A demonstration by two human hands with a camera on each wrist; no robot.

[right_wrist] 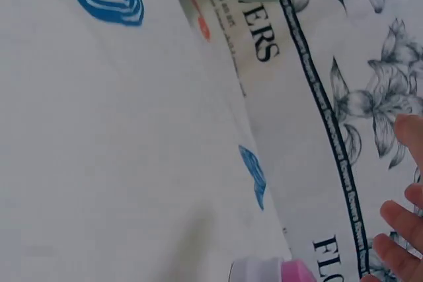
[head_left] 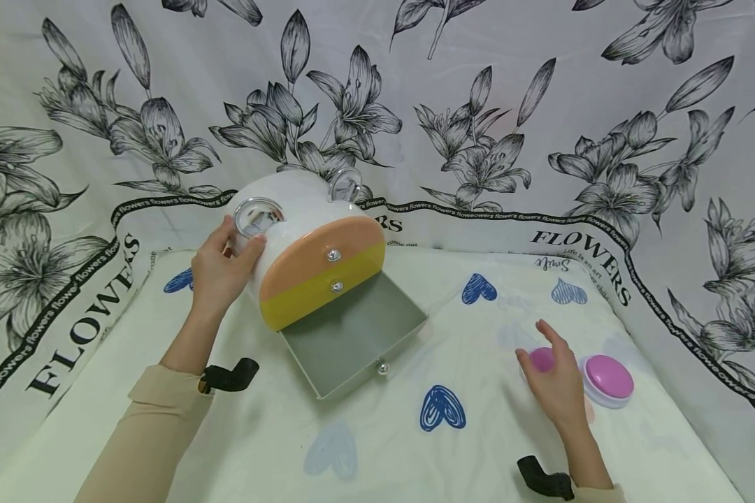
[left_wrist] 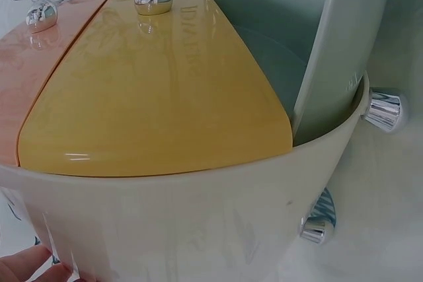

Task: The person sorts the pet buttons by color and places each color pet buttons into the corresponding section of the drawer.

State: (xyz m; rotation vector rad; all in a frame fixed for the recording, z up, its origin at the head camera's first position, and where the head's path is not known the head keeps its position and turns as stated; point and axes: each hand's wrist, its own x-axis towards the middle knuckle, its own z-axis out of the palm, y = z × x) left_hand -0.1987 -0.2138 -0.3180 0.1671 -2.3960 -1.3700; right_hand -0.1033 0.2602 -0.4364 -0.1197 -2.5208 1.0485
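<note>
A white rounded drawer box (head_left: pixel 283 188) with orange, yellow and grey-green drawer fronts stands on the bedspread. Its bottom grey-green drawer (head_left: pixel 358 335) is pulled out and holds nothing visible. My left hand (head_left: pixel 221 269) grips the box's left side beside a clear round ear, thumb toward the front. The left wrist view shows fingertips (left_wrist: pixel 30 263) against the white shell below the yellow drawer front (left_wrist: pixel 158 97). My right hand (head_left: pixel 556 381) hovers with spread fingers near two pink-topped round pieces, one (head_left: pixel 609 377) to its right, the other (head_left: pixel 541 359) partly hidden behind it.
White cloth with blue hearts (head_left: pixel 442 407) covers the surface. A flower-printed fabric (head_left: pixel 478 140) rises behind and at both sides. Silver knobs (head_left: pixel 382 367) stick out from the drawer fronts. Short black pieces (head_left: pixel 229 376) sit at both wrists.
</note>
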